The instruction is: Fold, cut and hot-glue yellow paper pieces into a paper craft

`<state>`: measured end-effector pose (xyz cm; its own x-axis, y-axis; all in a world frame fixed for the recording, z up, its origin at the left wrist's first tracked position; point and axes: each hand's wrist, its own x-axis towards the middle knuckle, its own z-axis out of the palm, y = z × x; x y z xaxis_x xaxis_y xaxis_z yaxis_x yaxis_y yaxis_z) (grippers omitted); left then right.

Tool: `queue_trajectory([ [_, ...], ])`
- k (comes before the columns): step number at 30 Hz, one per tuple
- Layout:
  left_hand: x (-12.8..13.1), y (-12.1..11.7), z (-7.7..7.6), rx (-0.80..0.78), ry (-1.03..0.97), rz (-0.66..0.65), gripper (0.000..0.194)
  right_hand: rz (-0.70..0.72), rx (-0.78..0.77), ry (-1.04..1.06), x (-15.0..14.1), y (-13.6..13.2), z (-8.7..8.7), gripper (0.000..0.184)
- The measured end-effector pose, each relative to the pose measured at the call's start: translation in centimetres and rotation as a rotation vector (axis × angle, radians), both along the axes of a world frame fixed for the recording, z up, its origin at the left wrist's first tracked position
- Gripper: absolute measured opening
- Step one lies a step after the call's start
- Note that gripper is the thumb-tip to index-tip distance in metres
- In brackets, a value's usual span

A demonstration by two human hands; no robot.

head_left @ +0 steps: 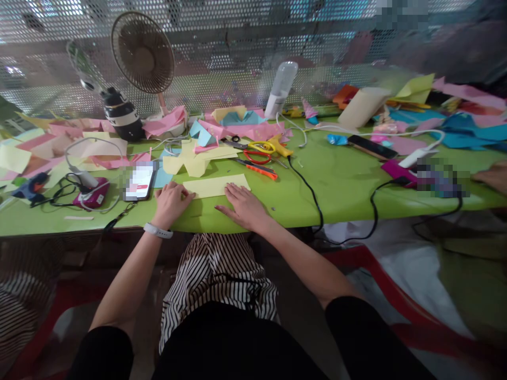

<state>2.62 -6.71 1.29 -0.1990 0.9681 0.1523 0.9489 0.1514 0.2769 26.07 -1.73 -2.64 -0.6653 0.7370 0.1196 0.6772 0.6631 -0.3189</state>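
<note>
A folded-looking strip of pale yellow paper (209, 188) lies lengthwise on the green tabletop in front of me. My left hand (170, 203), with a light wristband, is curled at the strip's left end, thumb and fingers closed on its edge. Flat across the strip's right part rests my right hand (243, 205), fingers stretched out and thumb apart. Just behind the strip are pale yellow paper cut-outs (190, 160), an orange craft knife (261, 169), and scissors with yellow handles (261, 148) and red handles (257, 157).
A phone (139, 181) lies left of my left hand. Beyond are a yellow glue gun (282, 146), its cord running off the front edge, a fan (142, 50), a black bottle (122, 116) and paper scraps. Another person's hand (493, 178) is at the far right, near a magenta power strip (398, 174).
</note>
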Motion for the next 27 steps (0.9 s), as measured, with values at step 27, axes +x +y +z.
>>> queue_trajectory([
  [27, 0.4, 1.3, 0.6, -0.018, -0.112, -0.075, 0.019, -0.197, 0.037, -0.05, 1.3, -0.3, 0.1, 0.102],
])
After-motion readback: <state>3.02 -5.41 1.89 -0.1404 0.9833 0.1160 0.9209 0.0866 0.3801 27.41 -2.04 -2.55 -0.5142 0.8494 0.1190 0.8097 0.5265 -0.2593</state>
